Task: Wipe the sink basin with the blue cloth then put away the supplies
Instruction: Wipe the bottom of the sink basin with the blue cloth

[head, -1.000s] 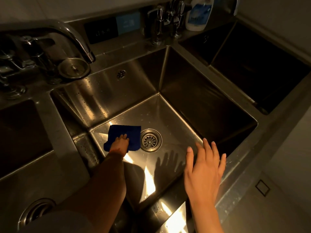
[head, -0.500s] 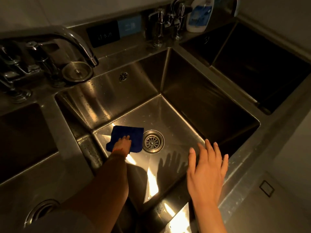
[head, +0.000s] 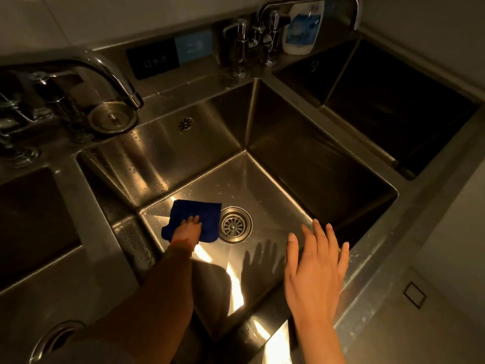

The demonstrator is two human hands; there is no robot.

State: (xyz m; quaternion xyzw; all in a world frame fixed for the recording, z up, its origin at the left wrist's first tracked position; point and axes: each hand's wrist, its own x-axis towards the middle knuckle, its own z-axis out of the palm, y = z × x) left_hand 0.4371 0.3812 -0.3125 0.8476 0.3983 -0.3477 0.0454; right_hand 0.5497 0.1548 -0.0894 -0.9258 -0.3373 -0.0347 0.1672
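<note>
The left hand presses the blue cloth flat, maybe pinching it, beside the drain. The right hand hovers open. Push into corners.

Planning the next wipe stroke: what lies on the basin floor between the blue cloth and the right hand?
In the head view, the round drain strainer sits just right of the blue cloth; past it, only bare steel floor, carrying the right hand shadow.

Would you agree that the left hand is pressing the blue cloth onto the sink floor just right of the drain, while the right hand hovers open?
Not quite: in the head view the blue cloth lies left of the drain, not right. The left hand does press it down, and the right hand hovers open.
</note>
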